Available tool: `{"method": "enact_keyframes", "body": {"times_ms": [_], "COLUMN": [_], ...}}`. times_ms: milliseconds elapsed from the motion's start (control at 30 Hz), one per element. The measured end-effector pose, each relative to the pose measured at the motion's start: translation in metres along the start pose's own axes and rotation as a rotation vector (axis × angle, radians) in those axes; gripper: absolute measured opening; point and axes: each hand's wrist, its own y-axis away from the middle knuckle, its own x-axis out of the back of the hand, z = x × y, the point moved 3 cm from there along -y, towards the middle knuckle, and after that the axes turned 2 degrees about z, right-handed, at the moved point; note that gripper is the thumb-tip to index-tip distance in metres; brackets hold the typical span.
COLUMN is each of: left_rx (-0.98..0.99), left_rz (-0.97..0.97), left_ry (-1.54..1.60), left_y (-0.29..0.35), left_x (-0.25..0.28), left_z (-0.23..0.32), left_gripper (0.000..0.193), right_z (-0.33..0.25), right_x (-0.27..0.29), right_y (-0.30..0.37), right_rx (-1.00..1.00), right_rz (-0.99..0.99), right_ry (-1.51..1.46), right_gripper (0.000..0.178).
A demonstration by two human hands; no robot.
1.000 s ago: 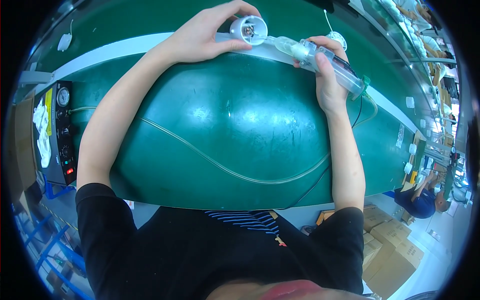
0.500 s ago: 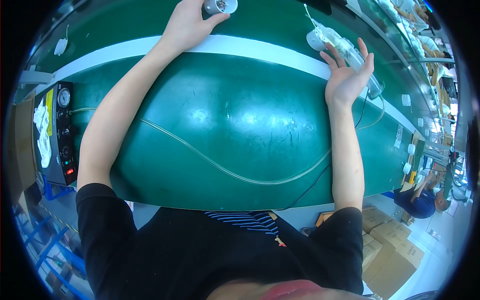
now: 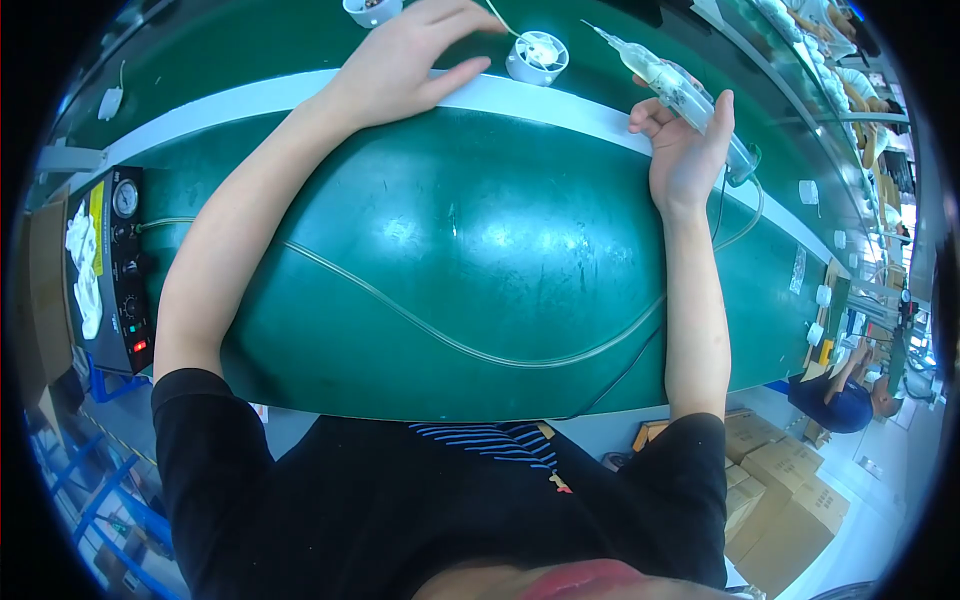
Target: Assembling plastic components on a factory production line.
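Observation:
My left hand [image 3: 425,55] is over the far side of the table, its thumb and fingers apart and holding nothing. Just right of its fingertips is a round white plastic housing [image 3: 538,60] with spokes inside and a thin pale wire rising from it. A second white round housing [image 3: 372,10] lies beyond that hand, cut by the upper edge. In my right hand [image 3: 690,150] is a clear dispensing syringe [image 3: 672,85], fingers around its barrel. Its thin tip points up and left, apart from the housing. A clear hose [image 3: 760,205] runs from its capped rear end.
A black dispenser box [image 3: 125,270] with a gauge and a white cloth stands at the left; the hose crosses the green table [image 3: 450,260] from it. A pale strip [image 3: 560,110] borders the far green surface. More white parts [image 3: 808,190] lie right. Another person [image 3: 840,400] works far right.
My left hand has come off the far housing and moved right. The wired housing now sits farther left, away from the syringe. The syringe's tip has shifted left, with my right fingers around the barrel.

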Motion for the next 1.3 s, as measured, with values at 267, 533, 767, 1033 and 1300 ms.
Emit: {"method": "enact_keyframes", "body": {"times_ms": [267, 533, 767, 1033, 1300], "left_rx": [-0.185, -0.527, 0.113, 0.236, -0.099], "left_rz": [-0.136, 0.319, 0.082, 0.173, 0.273], "left_ry": [-0.040, 0.236, 0.204, 0.229, 0.135], "left_y": [0.012, -0.009, 0.002, 0.000, 0.002], "left_x": [-0.021, -0.014, 0.002, 0.008, 0.002], "left_z": [0.002, -0.005, -0.006, -0.004, -0.001], "left_gripper": [0.058, 0.040, 0.030, 0.019, 0.017], "right_z": [0.002, 0.004, 0.004, 0.004, 0.004], "right_x": [0.000, 0.002, 0.003, 0.001, 0.001], "right_y": [0.004, 0.001, 0.001, 0.001, 0.003], "right_rx": [0.019, 0.003, 0.001, -0.001, 0.002], "right_rz": [-0.012, -0.014, -0.021, -0.023, -0.044], "right_ry": [0.058, 0.045, 0.025, 0.058, 0.101], "right_gripper": [0.073, 0.079, 0.082, 0.082, 0.079]}}
